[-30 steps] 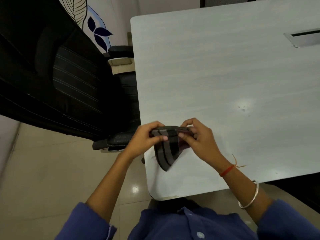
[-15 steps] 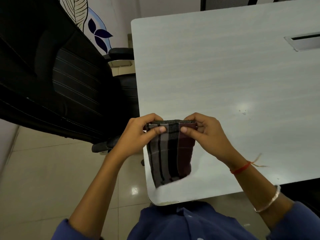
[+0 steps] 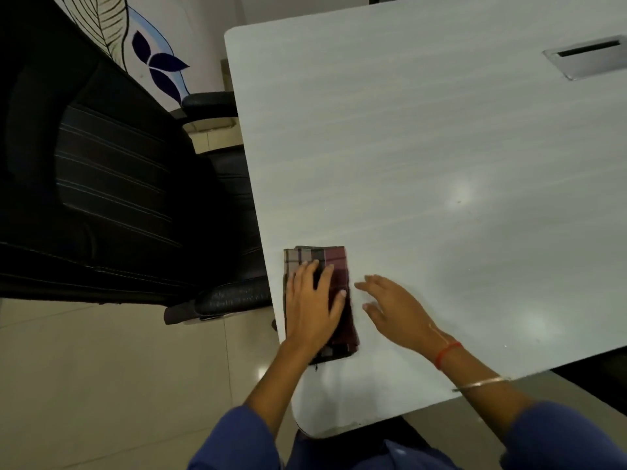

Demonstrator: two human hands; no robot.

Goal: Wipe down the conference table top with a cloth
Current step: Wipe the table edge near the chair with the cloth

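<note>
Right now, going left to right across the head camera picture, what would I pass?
Black office chair → folded checked cloth → right hand → metal cable slot.

Office meeting room, long pale conference table [image 3: 424, 157] with cable port [image 3: 588, 57], black executive chair [image 3: 112, 184], tiled floor [image 3: 101, 385]

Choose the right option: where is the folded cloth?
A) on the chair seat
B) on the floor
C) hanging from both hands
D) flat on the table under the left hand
D: the cloth lies flat on the table near its corner, the left hand resting on it.
</note>
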